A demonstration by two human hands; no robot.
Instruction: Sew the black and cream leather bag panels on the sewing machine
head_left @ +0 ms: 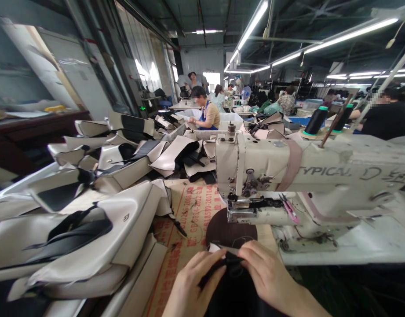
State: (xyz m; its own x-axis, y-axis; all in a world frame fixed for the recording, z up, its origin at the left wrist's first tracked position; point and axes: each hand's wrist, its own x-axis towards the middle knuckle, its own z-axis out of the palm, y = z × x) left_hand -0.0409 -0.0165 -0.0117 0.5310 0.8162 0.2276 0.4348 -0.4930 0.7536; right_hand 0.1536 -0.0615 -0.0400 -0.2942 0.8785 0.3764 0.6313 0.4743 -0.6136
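My left hand (200, 275) pinches the left part of a folded black fabric piece (233, 264) between thumb and fingers. From the other side, my right hand (266, 270) grips the same fabric, its fingers bent over the edge. A small white patch (217, 248) shows just beyond the left fingertips. The lower part of the fabric hangs dark toward me, and its outline is hard to make out. Directly ahead stands a cream sewing machine (261, 163), its needle area above a dark round plate (222, 229). Both hands are nearer to me than the machine, apart from it.
White and black sewn covers (123, 220) lie heaped at the left. Printed brown board (176, 259) covers the table. Pink-handled snips (290, 209) rest on the machine arm, with black thread spools (316, 121) behind. A co-worker (207, 112) sits farther back; others are around the room.
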